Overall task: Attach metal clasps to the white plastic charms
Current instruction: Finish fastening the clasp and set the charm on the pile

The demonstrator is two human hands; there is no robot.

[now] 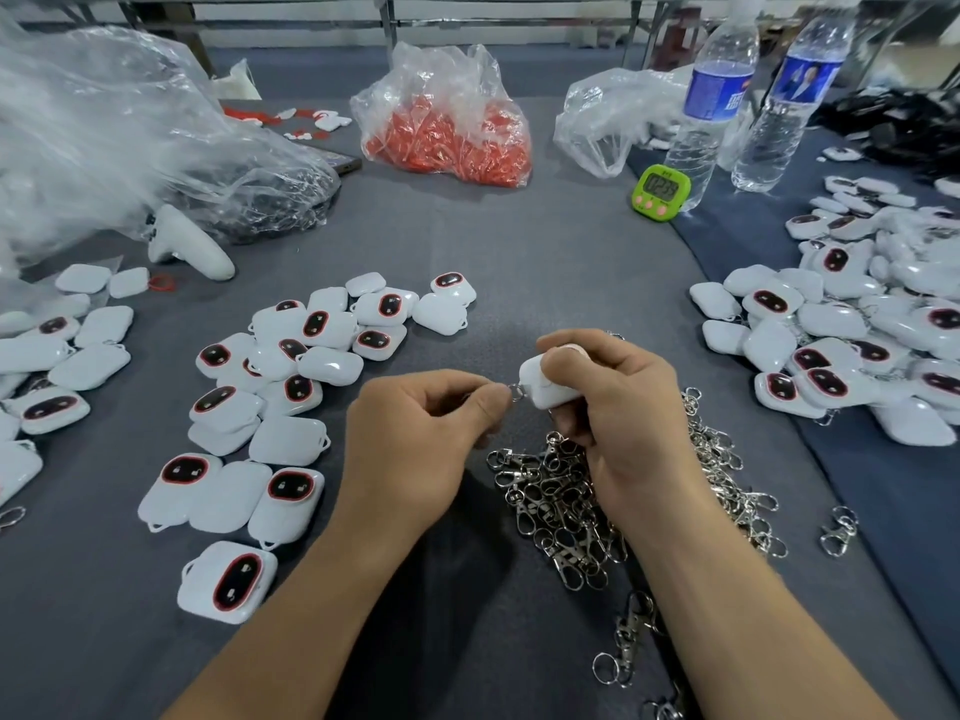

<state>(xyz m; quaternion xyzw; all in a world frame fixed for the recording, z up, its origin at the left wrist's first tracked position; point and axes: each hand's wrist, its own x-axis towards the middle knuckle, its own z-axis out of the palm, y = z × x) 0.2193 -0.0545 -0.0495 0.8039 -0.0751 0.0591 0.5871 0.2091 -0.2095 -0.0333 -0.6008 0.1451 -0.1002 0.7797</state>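
Over the middle of the grey, cloth-covered table (519, 241), in the head view, the right hand (618, 402) curls round a white plastic charm (545, 387), thumb on top. The left hand (415, 433) pinches a small metal ring (515, 393) that meets the charm's corner loop. To do this step well, I judge, the charm should be kept steady and the ring turned through the loop rather than forced, since thin springy wire could slip off smooth plastic. The charm is glossy, rounded and pillow-shaped; the ring is bright, fine wire. Just below the hands lies a tangled heap of shiny clasps (561, 506) — hooks and rings interlocked, so lifting one may drag others. Loose charms (291, 356) lie to the left, some showing a dark oval rimmed in red.
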